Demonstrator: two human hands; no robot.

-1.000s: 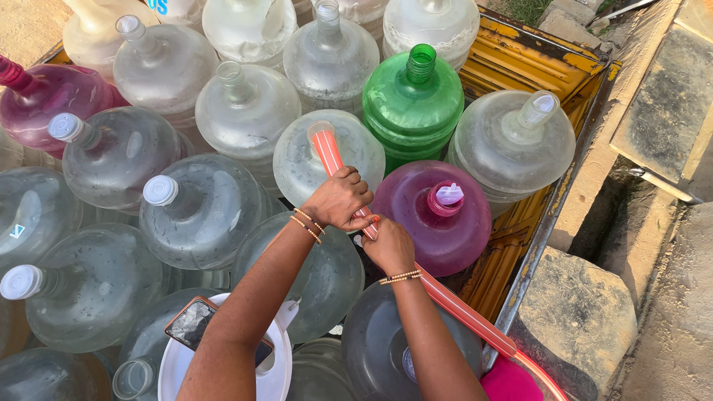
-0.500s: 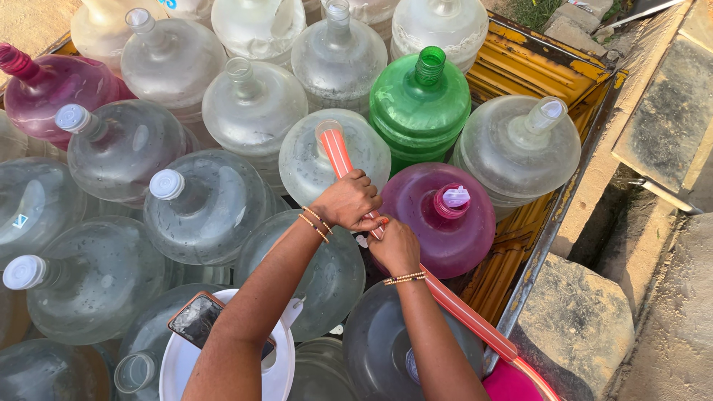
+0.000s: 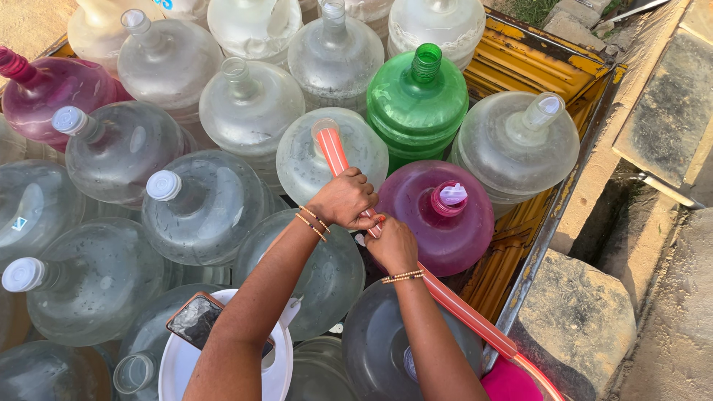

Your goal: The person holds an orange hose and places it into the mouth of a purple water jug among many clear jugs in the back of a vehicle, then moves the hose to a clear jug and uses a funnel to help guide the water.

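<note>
Head view: left hand (image 3: 343, 199) hides red hose (image 3: 331, 151) midsection.

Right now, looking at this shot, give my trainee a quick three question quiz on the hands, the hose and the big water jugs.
1. True or false: both hands grip the red hose.
2. Which hand sits nearer the hose's open end: A the left hand, B the right hand?
3. What colour is the jug just right of the hands, with a white cap?

Key
1. True.
2. A; the left hand grips higher, closer to the end that rests at the clear jug.
3. Purple, the purple jug; a green jug stands behind it.
</note>
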